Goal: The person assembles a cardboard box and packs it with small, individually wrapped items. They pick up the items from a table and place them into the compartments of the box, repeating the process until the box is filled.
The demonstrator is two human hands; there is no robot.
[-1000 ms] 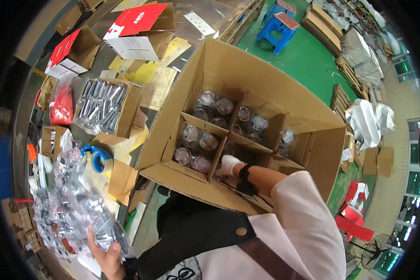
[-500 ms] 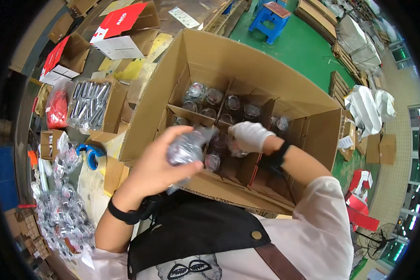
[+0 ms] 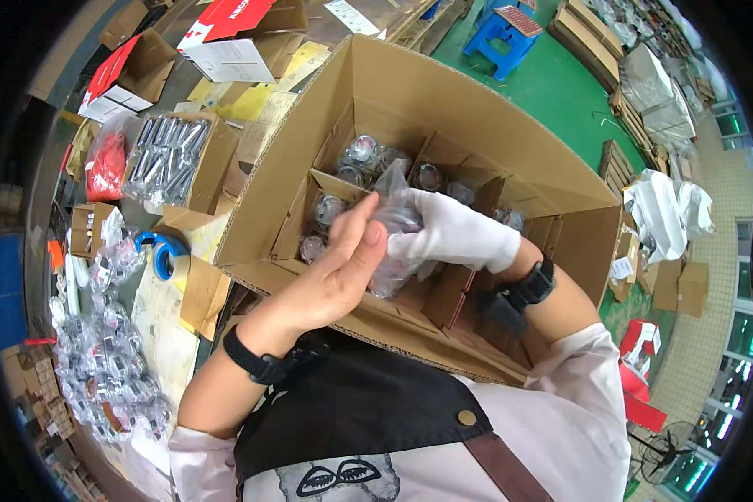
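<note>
A shiny round metal part in a clear plastic bag (image 3: 400, 219) is between my two hands, above the large cardboard box (image 3: 477, 113). My right hand (image 3: 460, 233), in a white glove, is closed around its right side. My bare left hand (image 3: 340, 272) lies against the near left side of the bag, fingers stretched out and thumb raised. Below, cardboard dividers (image 3: 470, 294) split the box into compartments. Several bagged metal parts (image 3: 362, 151) sit in the far and left compartments. My hands hide some of the middle compartments.
To the left stand a carton of chrome tubes (image 3: 169, 155), a blue tape roll (image 3: 164, 255) and a heap of bagged parts (image 3: 109, 368). Red-and-white cartons (image 3: 234, 50) are at the far left. A blue stool (image 3: 504, 40) stands on the green floor beyond the box.
My left hand has brought the bagged part right and its fingers have straightened. My right hand has come up out of the box and taken hold of the part.
</note>
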